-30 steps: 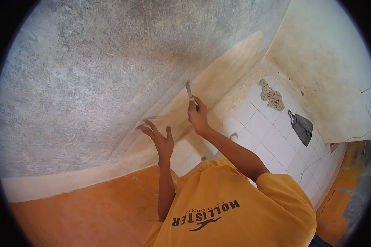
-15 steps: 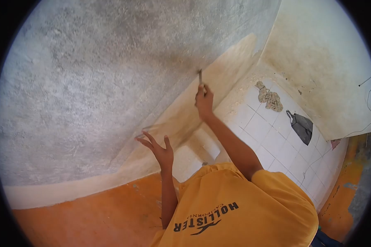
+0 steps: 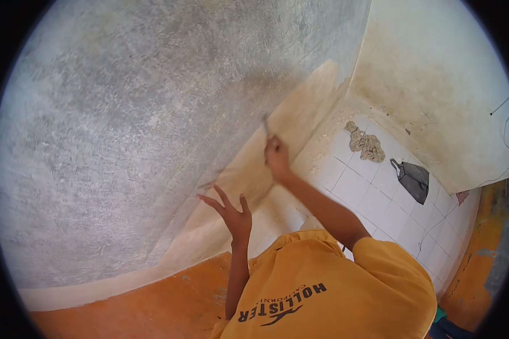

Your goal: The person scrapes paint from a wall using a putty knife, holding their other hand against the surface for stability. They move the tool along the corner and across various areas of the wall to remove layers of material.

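Note:
My right hand (image 3: 277, 155) is closed round a narrow scraper (image 3: 266, 124). The tool is blurred, and its tip lies against the wall where the grey coat (image 3: 152, 113) borders a bare beige strip (image 3: 300, 101). Lower and to the left, my left hand (image 3: 236, 220) is open with its fingers spread. Its fingertips are right at the wall, over the lower part of the beige strip, and the hand holds nothing.
Pale flakes lie along the foot of the wall. On the white tiled floor (image 3: 373, 195) are a crumpled patterned cloth (image 3: 371, 148) and a dark grey bag (image 3: 414, 182). A stained cream wall (image 3: 430, 85) meets the grey one. Thin wires run at the right.
My right hand and the scraper have come down the wall, nearer my body. My left hand sits slightly lower and farther right in view, still spread. The view has shifted a little.

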The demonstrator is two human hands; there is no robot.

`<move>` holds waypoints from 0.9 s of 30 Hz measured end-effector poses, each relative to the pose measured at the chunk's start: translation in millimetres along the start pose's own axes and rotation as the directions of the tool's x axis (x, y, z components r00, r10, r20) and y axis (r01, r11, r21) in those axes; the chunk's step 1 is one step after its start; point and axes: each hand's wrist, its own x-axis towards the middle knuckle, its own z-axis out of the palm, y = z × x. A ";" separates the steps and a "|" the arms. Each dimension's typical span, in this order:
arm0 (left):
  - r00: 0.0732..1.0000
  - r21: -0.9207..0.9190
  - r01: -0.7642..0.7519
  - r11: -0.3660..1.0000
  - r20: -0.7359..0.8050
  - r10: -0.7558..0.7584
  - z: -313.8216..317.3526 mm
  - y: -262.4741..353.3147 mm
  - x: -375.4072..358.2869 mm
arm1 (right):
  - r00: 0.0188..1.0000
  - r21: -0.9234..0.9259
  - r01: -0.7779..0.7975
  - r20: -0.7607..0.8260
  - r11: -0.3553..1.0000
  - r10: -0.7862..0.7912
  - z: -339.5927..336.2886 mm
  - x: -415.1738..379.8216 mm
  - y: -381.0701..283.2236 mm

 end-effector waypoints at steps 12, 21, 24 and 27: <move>0.999 0.045 -0.049 0.998 0.019 0.048 61.4 55.4 50.5 | 0.996 0.246 -0.068 -0.032 0.967 0.078 -69.3 138.2 -65.8; 0.990 0.251 -0.139 0.958 0.059 0.129 131.8 81.0 93.8 | 0.986 0.358 -0.164 0.089 0.919 0.141 -104.0 177.1 -77.4; 0.988 0.374 -0.151 0.915 0.045 0.145 153.2 76.5 110.4 | 0.968 0.261 -0.247 0.110 0.933 0.226 -91.9 131.2 -99.2; 0.995 0.457 -0.101 0.884 0.031 0.098 180.7 55.4 118.5 | 0.960 0.334 -0.274 0.153 0.902 0.235 -107.8 162.1 -98.4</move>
